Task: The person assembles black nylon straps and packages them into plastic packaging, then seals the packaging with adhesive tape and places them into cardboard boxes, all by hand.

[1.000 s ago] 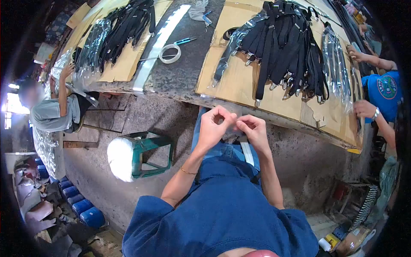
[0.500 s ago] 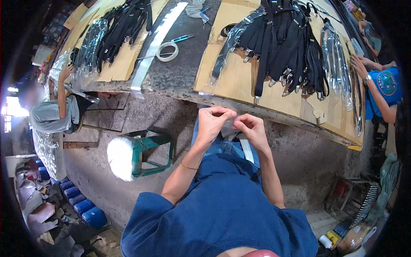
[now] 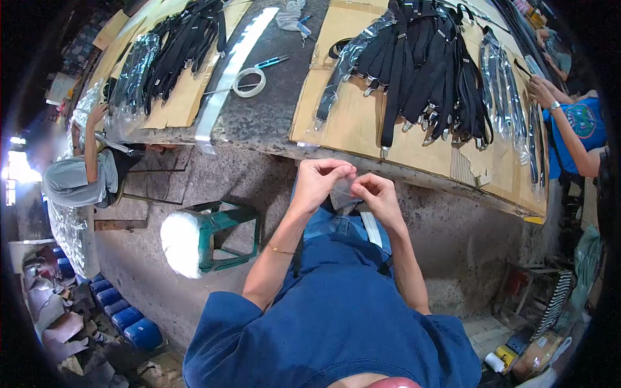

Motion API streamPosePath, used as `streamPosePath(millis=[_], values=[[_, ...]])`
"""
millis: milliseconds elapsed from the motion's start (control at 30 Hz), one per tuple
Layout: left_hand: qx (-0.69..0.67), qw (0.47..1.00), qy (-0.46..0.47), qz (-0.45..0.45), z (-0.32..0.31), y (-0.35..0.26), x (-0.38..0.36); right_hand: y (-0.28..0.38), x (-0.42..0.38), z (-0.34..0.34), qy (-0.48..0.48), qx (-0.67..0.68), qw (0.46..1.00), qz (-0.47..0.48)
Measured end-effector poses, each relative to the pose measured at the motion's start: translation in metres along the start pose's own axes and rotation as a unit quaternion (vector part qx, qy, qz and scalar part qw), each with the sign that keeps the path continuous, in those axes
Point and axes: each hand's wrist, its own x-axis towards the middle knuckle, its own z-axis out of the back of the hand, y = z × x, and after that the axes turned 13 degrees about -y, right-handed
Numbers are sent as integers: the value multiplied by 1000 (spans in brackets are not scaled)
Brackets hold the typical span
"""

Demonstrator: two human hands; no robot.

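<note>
In front of my waist, just off the table's near edge, my left hand (image 3: 319, 186) pinches the top of a clear plastic bag (image 3: 342, 198). My right hand (image 3: 379, 198) has thumb and forefinger closed on the other side of that bag. The bag hangs between the two hands, and its lower part is hard to make out. Beyond my hands, a pile of black suspenders (image 3: 433, 71) with metal clips lies on a cardboard sheet (image 3: 354, 123). One suspender strap in a clear sleeve (image 3: 327, 107) lies at the pile's left.
Sleeved suspenders (image 3: 504, 90) lie to the right, and a second suspender pile (image 3: 184, 48) to the left. A tape roll (image 3: 249, 83), a blue pen (image 3: 272, 61) and a white strip (image 3: 223, 84) lie between. A green stool (image 3: 223, 236) stands left. One person works at each side.
My hands stay almost in place, still pinching the bag, and more of the plastic shows between them. The person at right has shifted their hands slightly.
</note>
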Motion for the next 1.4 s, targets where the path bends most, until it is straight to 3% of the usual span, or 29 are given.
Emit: streamPosePath(millis=[233, 300, 367, 400, 500, 567, 633, 767, 867, 967, 1000, 1067, 1100, 1233, 1300, 1400], values=[[-13, 991, -110, -77, 4, 20, 8, 5, -6, -5, 9, 4, 1000, 6], [-27, 995, -77, -54, 3, 19, 7, 4, -5, -5, -1, 12, 1000, 16], [-164, 985, -33, -40, -2, 6, 1, 1, -4, -7, -76, 6, 996, 38], [-137, 989, 24, -49, 5, 11, 2, -3, -2, -8, -91, 49, 993, 54], [-51, 996, 43, -51, 0, 10, -3, 8, -4, -11, -121, 31, 988, 86], [-38, 998, 37, -37, -4, 12, -2, 5, -4, -12, -130, 30, 987, 88], [-164, 985, 6, 54, -8, 14, 2, 3, -5, -15, -181, 43, 977, 109], [-106, 994, -33, -12, -17, 16, 1, -2, -1, -13, -222, 43, 967, 116], [-74, 993, -78, -39, -21, 10, 1, 6, 14, 5, -267, -53, 954, 125], [-10, 996, -86, -28, -19, 8, 4, 14, 55, 33, -340, -247, 897, 140], [-3, 996, -89, -31, -20, 10, 6, 15, 65, 36, -342, -249, 895, 140], [-10, 995, -89, -42, -23, 19, 14, 21, 84, 38, -322, -426, 826, 179], [-10, 995, -89, -44, -24, 24, 18, 22, 91, 39, -322, -426, 826, 180], [39, 994, -83, -54, -29, 34, 27, 23, 107, 52, -202, -450, 864, 104], [67, 992, -84, -64, -31, 40, 33, 22, 113, 59, -153, -381, 910, 57], [74, 992, -80, -63, -33, 48, 39, 18, 108, 58, -171, -363, 912, 88]])
